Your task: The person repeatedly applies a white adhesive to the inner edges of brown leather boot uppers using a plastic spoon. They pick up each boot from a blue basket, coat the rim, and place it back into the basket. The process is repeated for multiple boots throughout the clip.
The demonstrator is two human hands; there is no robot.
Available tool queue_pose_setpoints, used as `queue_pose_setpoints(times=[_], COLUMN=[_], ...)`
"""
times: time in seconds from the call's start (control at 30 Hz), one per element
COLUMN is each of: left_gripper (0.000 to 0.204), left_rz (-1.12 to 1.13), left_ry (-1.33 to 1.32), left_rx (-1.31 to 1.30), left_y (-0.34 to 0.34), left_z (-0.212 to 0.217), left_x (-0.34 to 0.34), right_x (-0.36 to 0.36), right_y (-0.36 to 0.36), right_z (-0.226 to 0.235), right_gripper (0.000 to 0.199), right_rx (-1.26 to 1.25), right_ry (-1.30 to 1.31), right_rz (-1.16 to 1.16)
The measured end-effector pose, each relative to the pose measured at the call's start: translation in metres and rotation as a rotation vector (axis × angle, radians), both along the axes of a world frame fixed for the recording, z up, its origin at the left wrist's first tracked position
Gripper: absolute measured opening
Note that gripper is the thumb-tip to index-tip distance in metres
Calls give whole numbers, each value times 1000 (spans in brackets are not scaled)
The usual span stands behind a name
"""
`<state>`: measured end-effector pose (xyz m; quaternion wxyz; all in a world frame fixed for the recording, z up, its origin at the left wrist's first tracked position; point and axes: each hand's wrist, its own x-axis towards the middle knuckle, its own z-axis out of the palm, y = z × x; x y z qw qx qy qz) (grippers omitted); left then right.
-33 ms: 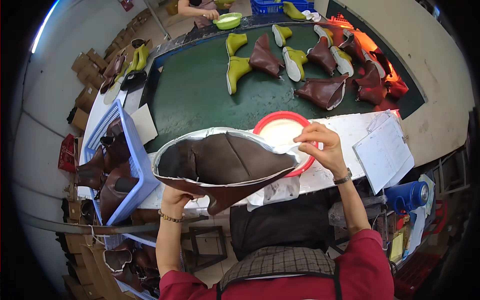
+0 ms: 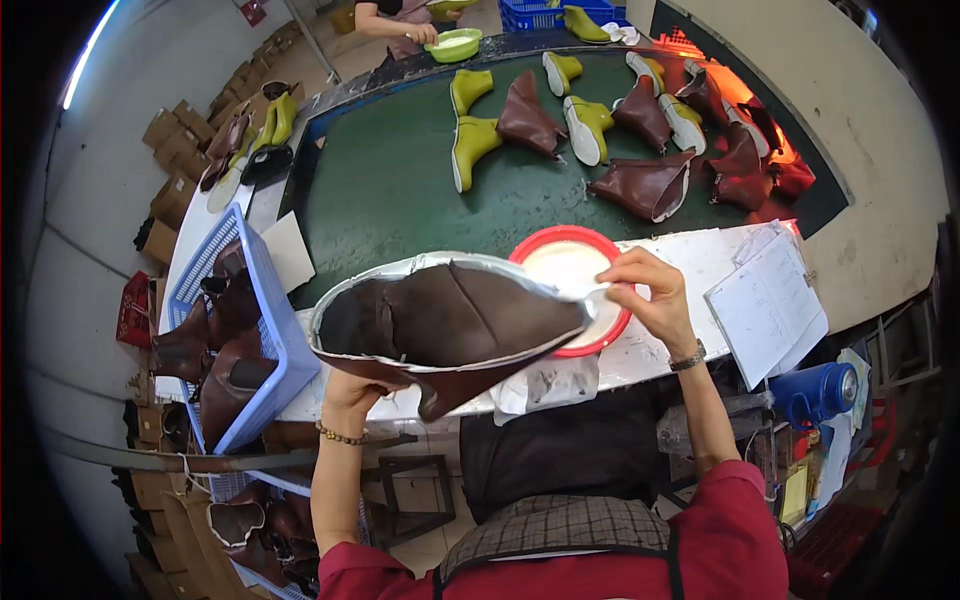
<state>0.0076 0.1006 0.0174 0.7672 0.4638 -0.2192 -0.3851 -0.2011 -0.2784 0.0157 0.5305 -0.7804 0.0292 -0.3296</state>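
One wide green belt (image 2: 370, 190) fills the far side, bearing lime boots (image 2: 478, 145) with pale soles and brown uppers (image 2: 528, 115). Along the near side runs a white bench (image 2: 695, 280); at its left end, a blue basket (image 2: 285, 390) contains more uppers, their rims mostly out of sight. Between the person's hands, above the bench, is the held upper (image 2: 430, 315), its wide opening tilted toward the viewer. White lines most of its rim, thinner along the near edge; this piece seems well along, with the right tip apparently being worked. Just behind that tip sits a red bowl (image 2: 540, 240) of white liquid, partly hidden. Further right, a notebook (image 2: 768, 300) shows faint marks too small to read; no brand or label is legible. The left hand (image 2: 355, 392) curls closed on the upper's underside, some fingers hidden. The right hand (image 2: 650, 295) pinches a small white tool (image 2: 598, 291) between thumb and forefinger; whether it touches the tip is unclear.
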Motion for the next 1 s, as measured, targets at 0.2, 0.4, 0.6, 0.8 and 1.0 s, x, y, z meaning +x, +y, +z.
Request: queue_pose_setpoints(times=[0.2,0.4,0.6,0.8,1.0], left_gripper=[46,25,59,80,47], left_rz=[216,197,-104,75,-26], left_ry=[-512,-990,-1687,-1907,-764], left_rx=[452,313,517,595,-501], left_y=[-110,-231,-257,-219,-203], left_z=[24,-16,-62,18,174], left_x=[57,131,148,105,-30], right_x=[-18,-8,-8,-6,-16], right_y=[-71,-66,-67,-64,-66], right_z=[-106,-127,-132,-127,-130], right_gripper=[26,21,20,21,21], right_rx=[489,523,458,495,448], right_ry=[91,24,0,9,48], right_rz=[-301,-411,-439,-424,-498])
